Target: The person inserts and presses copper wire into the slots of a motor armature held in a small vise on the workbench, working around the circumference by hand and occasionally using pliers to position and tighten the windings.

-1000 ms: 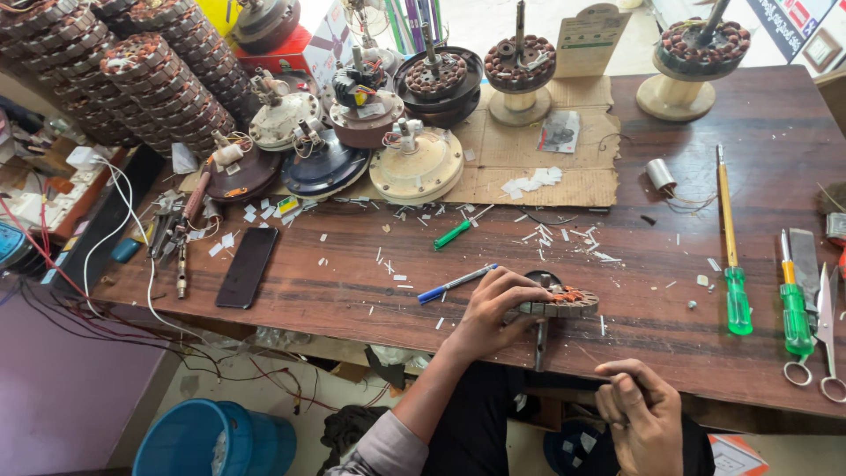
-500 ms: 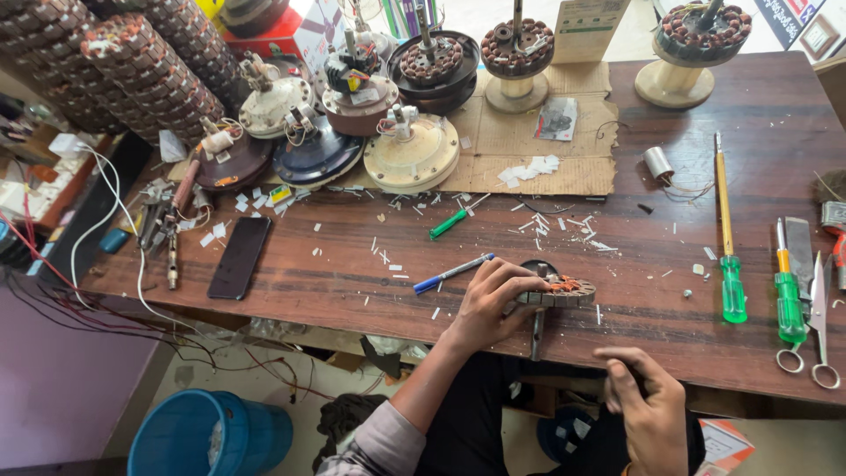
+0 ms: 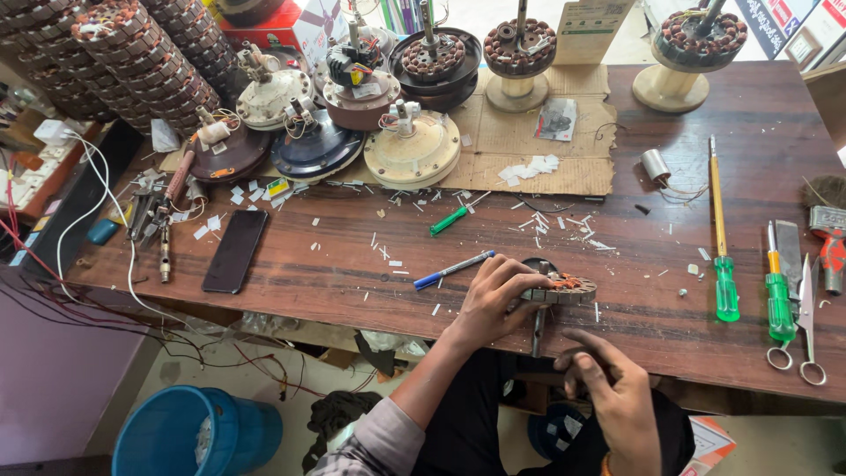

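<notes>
The left hand (image 3: pixel 498 295) is clamped on a small round stator (image 3: pixel 557 287), a ring of stacked metal plates with coppery windings, which sits at the near edge of the worn, dark wooden bench (image 3: pixel 352 264). The right hand (image 3: pixel 608 379) hovers just off that edge, fingers pinched together; whether they grip anything I cannot tell. Just left of the stator lies one blue pen (image 3: pixel 453 270), and farther back one green marker (image 3: pixel 449 220). To the right lie two green-handled screwdrivers (image 3: pixel 724 264) and one pair of scissors (image 3: pixel 804 326). A flat black phone (image 3: pixel 234 250) lies well left. White paper scraps litter the middle, leaving open room between phone and pen. A blue plastic bucket (image 3: pixel 189 436) stands on the floor below.
</notes>
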